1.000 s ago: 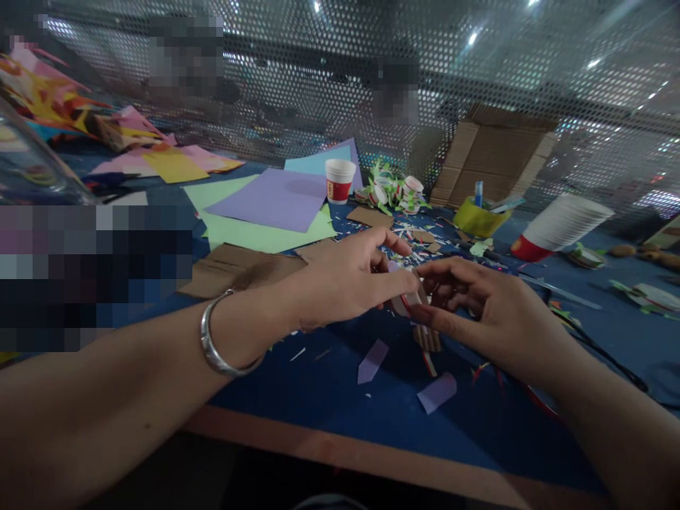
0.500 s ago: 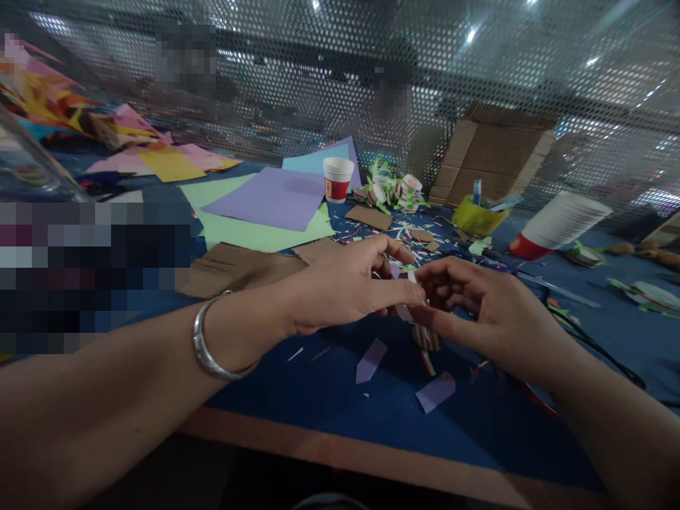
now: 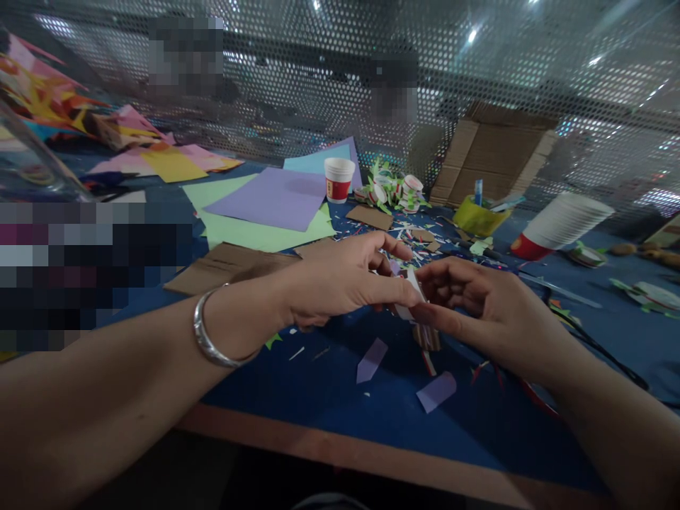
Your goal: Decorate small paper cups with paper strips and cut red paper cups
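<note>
While my left hand (image 3: 340,280) pinches a small white piece (image 3: 404,313) beneath its thumb, index finger held clear, my half-curled right hand (image 3: 486,297) meets the piece's right side; I cannot tell whether it grips. The visible edge slopes down toward my right thumb. Both thumbs hide its full outline and long axis.

A shiny silver bangle (image 3: 200,330) circles the left forearm (image 3: 132,397) near the wrist. The right forearm (image 3: 600,382) is bare.
</note>
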`<act>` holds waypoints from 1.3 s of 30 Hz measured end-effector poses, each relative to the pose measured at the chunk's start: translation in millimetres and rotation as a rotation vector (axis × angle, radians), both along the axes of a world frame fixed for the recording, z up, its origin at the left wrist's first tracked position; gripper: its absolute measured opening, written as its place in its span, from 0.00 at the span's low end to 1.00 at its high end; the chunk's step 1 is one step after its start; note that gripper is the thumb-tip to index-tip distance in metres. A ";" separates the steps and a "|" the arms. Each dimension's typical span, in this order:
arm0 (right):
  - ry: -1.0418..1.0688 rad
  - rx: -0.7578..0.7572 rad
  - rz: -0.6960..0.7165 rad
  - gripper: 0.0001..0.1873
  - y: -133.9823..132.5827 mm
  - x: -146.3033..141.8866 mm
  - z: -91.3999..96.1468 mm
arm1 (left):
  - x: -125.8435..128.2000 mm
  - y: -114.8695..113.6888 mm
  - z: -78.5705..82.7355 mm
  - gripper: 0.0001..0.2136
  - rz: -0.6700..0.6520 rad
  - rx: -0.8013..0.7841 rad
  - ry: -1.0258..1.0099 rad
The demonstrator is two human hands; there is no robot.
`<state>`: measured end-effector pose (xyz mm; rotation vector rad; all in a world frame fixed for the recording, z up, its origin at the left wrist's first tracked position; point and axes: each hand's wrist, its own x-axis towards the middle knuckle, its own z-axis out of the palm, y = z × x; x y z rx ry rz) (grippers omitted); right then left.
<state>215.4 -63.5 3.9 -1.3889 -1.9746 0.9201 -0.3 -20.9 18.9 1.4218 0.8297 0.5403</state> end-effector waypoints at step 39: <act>0.068 0.078 -0.064 0.23 1.0 5.1 -1.2 | 7.5 -4.9 -15.1 0.23 0.125 0.075 -0.154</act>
